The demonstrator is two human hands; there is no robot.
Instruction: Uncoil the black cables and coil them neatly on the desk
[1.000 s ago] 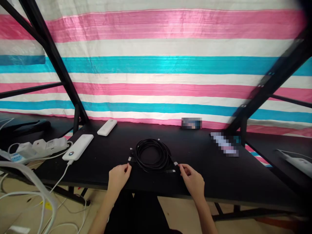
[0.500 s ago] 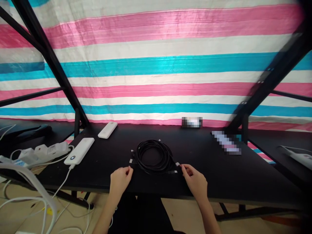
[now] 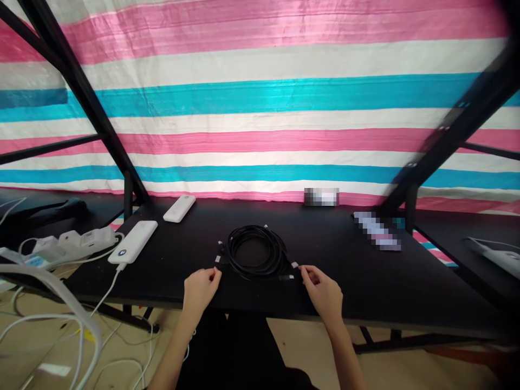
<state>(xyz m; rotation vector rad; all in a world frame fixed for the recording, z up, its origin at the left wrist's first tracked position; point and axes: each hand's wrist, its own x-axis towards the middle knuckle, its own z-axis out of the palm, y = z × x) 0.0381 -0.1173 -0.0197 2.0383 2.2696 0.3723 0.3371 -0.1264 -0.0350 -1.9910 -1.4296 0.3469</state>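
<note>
A black cable [image 3: 280, 249] lies in a round, several-turn coil on the black table. Its pale metal ends stick out at the edges, among them a flat USB plug [image 3: 218, 259] at the left and another plug [image 3: 294, 265] at the right. My left hand [image 3: 201, 288] rests at the table's near side with fingers curled closed, just below the USB plug; nothing shows in it. On the other side, my right hand [image 3: 324, 291] is loosely closed too, its fingertips right beside or touching the right plug. I see no grip on that plug.
Two white power banks [image 3: 134, 242] [image 3: 179, 208] lie at the left, the nearer one with a white cord attached. A power strip [image 3: 85, 244] with chargers is further left. Blurred items [image 3: 377, 232] [image 3: 322, 196] stand right and back. Black frame bars [image 3: 93, 114] [image 3: 442, 130] flank a striped sheet.
The whole view has shifted slightly, with the scene sitting a little higher in the picture. Both hands and the coiled cable keep nearly the same places relative to each other.
</note>
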